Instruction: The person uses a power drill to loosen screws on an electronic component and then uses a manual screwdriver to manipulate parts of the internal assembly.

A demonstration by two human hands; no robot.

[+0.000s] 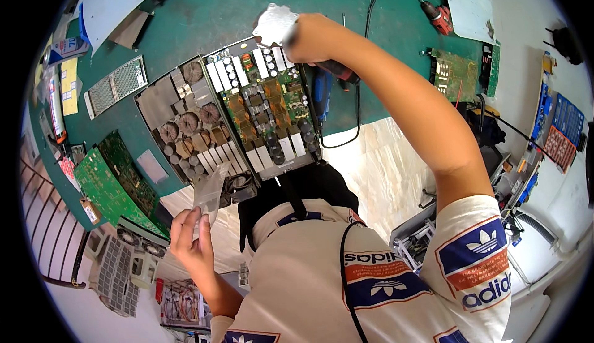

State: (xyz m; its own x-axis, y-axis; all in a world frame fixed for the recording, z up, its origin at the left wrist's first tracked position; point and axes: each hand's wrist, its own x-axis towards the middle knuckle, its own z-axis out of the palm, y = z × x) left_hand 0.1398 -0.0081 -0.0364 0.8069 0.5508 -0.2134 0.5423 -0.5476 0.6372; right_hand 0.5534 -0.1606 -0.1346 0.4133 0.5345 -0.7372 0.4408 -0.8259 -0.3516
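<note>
Grey metal sheet piece, irregular in outline, sits at the far end of the open power board, held by the right hand. That hand is closed in a fist around the sheet's near-right edge; the fingertips are hidden, so the exact pinch is not visible. The right forearm runs from the lower right up and across the board's right side.

Board lies on the green mat, long axis running from near-right to far-left, tilted against the table edge. A second board with copper coils lies just beside it on the left, parallel.

Left hand is low, near the body, off the table edge. Fingers are half-curled around a clear plastic film, which rises from the hand toward the near corner of the coil board.

Key relation: the sheet lies at the board's far end, directly at the right hand, well apart from the left. The right hand is the nearer by a wide margin.

A blue-handled tool lies just right of the board, under the right forearm. Another green board lies at the left.
</note>
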